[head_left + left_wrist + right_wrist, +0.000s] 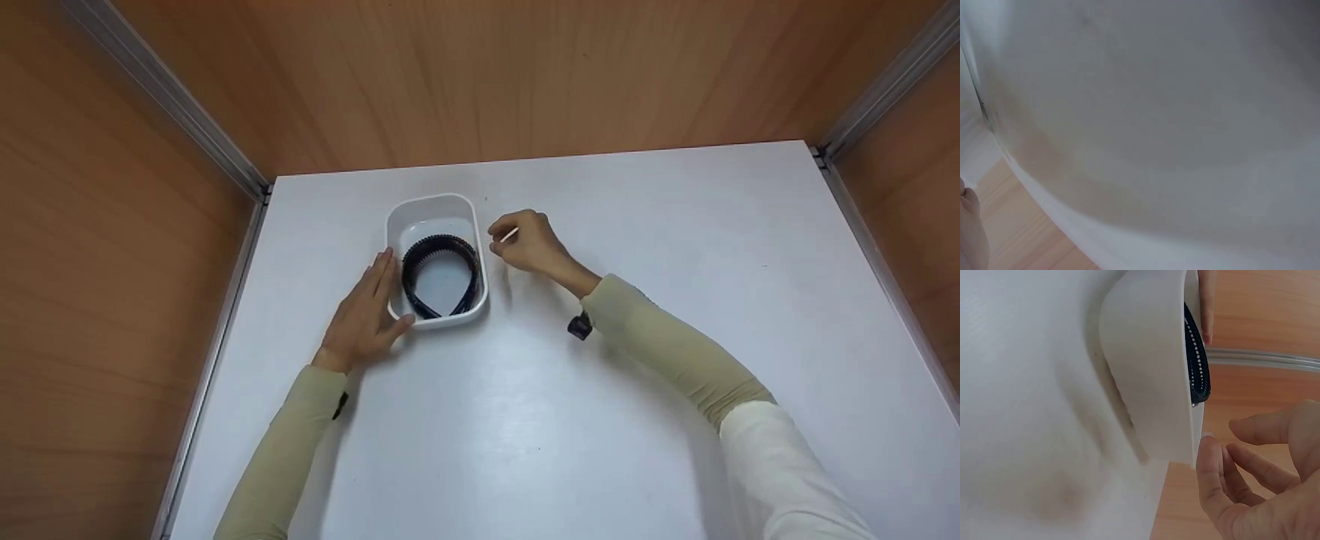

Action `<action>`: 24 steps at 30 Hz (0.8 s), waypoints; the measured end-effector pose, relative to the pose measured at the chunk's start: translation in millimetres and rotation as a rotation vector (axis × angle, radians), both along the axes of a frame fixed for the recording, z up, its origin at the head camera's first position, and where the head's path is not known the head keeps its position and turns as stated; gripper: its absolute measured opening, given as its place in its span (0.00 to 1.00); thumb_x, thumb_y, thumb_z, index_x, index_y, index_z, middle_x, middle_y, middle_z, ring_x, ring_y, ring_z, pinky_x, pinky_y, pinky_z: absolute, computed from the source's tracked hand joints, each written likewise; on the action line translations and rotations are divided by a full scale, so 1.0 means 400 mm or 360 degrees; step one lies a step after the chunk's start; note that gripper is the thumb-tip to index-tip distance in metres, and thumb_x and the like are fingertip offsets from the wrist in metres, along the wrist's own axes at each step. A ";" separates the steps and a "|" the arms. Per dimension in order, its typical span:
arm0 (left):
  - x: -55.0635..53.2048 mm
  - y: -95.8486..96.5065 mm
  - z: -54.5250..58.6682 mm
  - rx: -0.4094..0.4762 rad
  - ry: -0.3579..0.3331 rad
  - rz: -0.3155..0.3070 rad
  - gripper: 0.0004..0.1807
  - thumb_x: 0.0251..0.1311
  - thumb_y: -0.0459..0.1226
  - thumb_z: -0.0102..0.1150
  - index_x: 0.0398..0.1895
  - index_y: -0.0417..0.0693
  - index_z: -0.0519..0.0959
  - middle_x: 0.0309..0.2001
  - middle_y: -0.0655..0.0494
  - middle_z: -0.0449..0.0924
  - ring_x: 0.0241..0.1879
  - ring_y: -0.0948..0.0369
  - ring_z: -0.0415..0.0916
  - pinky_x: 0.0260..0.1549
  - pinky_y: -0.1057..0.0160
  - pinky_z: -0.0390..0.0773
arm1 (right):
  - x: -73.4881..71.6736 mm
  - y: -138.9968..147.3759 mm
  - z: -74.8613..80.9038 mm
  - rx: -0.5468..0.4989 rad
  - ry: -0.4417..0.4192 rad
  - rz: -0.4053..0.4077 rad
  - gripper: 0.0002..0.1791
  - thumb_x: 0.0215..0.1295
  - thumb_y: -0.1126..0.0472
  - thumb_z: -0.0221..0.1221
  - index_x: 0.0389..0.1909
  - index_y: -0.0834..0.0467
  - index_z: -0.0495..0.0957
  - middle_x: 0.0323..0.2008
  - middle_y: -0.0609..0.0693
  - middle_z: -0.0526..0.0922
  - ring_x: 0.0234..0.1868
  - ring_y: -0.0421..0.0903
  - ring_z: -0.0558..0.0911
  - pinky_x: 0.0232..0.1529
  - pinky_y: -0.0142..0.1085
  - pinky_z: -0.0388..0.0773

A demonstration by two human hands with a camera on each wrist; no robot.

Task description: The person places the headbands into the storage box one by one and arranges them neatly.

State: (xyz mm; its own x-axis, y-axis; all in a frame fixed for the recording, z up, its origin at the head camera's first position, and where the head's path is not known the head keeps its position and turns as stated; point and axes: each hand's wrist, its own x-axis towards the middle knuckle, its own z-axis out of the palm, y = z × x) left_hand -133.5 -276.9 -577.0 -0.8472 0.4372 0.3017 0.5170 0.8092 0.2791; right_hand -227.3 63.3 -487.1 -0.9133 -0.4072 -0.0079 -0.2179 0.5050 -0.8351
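A white rounded plastic tub point(439, 324) stands on the white table. Inside it lies a dark toothed headband point(409, 274), curved into a loop with its ends meeting near the front wall. My left hand point(363, 319) rests along the tub's left side, fingers straight at the rim and thumb by the front corner. Just off the right wall is my right hand point(531, 241), with a thin white streak showing between thumb and index. In the right wrist view its thumb point(1258, 428) and index finger point(1210, 464) stand apart, loosely bent, beside the tub's rim.
Wood panels point(480, 82) with metal corner rails point(180, 97) enclose the table point(480, 420) at the back and both sides. A small black device point(580, 326) hangs below the right wrist. The tub's pale wall point(1157, 112) fills most of the left wrist view.
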 end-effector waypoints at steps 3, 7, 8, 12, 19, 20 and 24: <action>0.000 -0.003 0.003 0.0000 0.0024 -0.0008 0.55 0.73 0.66 0.50 0.85 0.32 0.51 0.87 0.42 0.46 0.86 0.47 0.47 0.85 0.50 0.53 | 0.003 0.021 0.006 -0.0012 0.0011 0.0000 0.14 0.70 0.65 0.65 0.53 0.64 0.88 0.47 0.58 0.90 0.45 0.53 0.91 0.46 0.42 0.88; 0.002 -0.006 0.011 -0.0002 0.0032 -0.0015 0.54 0.72 0.63 0.55 0.84 0.32 0.53 0.87 0.41 0.48 0.86 0.46 0.48 0.85 0.52 0.52 | 0.005 0.051 0.014 -0.0011 0.0033 -0.0017 0.13 0.71 0.65 0.64 0.52 0.64 0.89 0.47 0.58 0.90 0.44 0.52 0.90 0.45 0.42 0.88; 0.003 -0.007 0.013 -0.0003 0.0032 -0.0014 0.54 0.71 0.62 0.56 0.84 0.32 0.53 0.87 0.41 0.48 0.86 0.46 0.48 0.85 0.52 0.51 | 0.005 0.059 0.016 -0.0004 0.0038 -0.0022 0.13 0.71 0.64 0.64 0.53 0.63 0.89 0.47 0.58 0.90 0.45 0.53 0.90 0.45 0.42 0.87; 0.007 -0.012 0.023 -0.0018 -0.0003 0.0007 0.55 0.68 0.61 0.61 0.84 0.33 0.54 0.86 0.42 0.51 0.85 0.46 0.50 0.85 0.53 0.51 | 0.006 0.093 0.024 0.0020 0.0065 -0.0039 0.14 0.72 0.64 0.64 0.54 0.64 0.88 0.48 0.59 0.89 0.47 0.53 0.89 0.46 0.43 0.87; 0.011 -0.015 0.072 -0.0077 -0.0186 0.0119 0.54 0.68 0.63 0.61 0.85 0.40 0.57 0.86 0.47 0.55 0.85 0.48 0.52 0.82 0.46 0.58 | 0.004 0.160 0.040 0.0043 0.0126 -0.0073 0.14 0.74 0.64 0.64 0.55 0.64 0.88 0.49 0.59 0.89 0.48 0.55 0.89 0.47 0.45 0.87; 0.010 -0.015 0.081 -0.0081 -0.0203 0.0137 0.53 0.68 0.63 0.61 0.85 0.40 0.58 0.85 0.47 0.56 0.85 0.47 0.52 0.82 0.45 0.59 | 0.004 0.170 0.042 0.0047 0.0132 -0.0077 0.14 0.74 0.63 0.64 0.55 0.64 0.87 0.49 0.59 0.89 0.48 0.55 0.89 0.47 0.45 0.87; 0.000 -0.009 0.116 -0.0072 -0.0238 0.0192 0.51 0.69 0.63 0.62 0.84 0.40 0.61 0.84 0.44 0.59 0.84 0.44 0.53 0.81 0.41 0.60 | 0.001 0.218 0.047 0.0072 0.0182 -0.0104 0.14 0.75 0.61 0.64 0.56 0.63 0.87 0.51 0.59 0.89 0.49 0.55 0.88 0.48 0.46 0.87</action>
